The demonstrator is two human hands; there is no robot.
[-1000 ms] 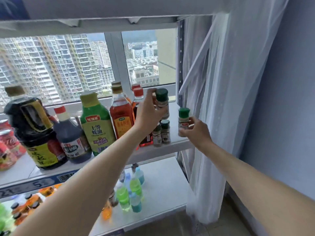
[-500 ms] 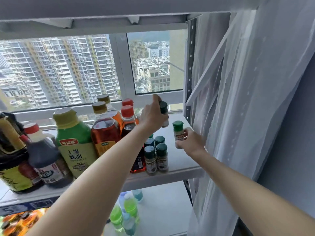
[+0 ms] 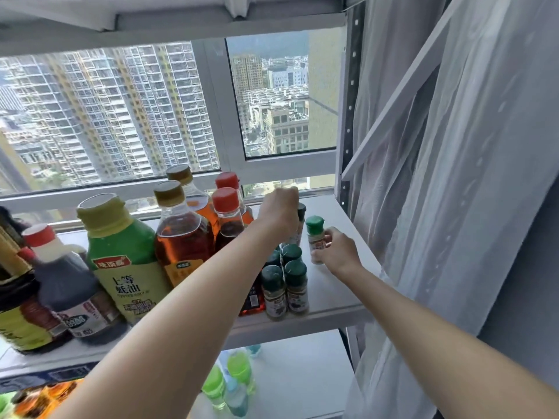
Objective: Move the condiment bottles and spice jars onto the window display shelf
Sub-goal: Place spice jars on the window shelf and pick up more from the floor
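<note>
My left hand [image 3: 279,211] grips a dark-capped spice jar [image 3: 300,217] from above at the back of the white window shelf [image 3: 348,279]; the jar is mostly hidden by the fingers. Just to its right, my right hand [image 3: 334,249] holds a green-capped spice jar [image 3: 315,237] upright, its base at the shelf surface. Several more green-capped jars [image 3: 284,288] stand in a cluster in front. Left of them stand oil bottles [image 3: 181,234], red-capped bottles [image 3: 227,213], a green oyster sauce bottle [image 3: 121,261] and dark soy bottles [image 3: 65,285].
A sheer white curtain [image 3: 453,176] hangs right of the shelf post [image 3: 348,116]. The window frame [image 3: 272,170] lies behind the shelf. A lower shelf [image 3: 302,373] carries small green and blue drink bottles [image 3: 230,385]. Bare shelf surface lies right of the jars.
Both hands have lowered their spice jars towards the shelf's back right area. The camera has moved closer and higher over the shelf.
</note>
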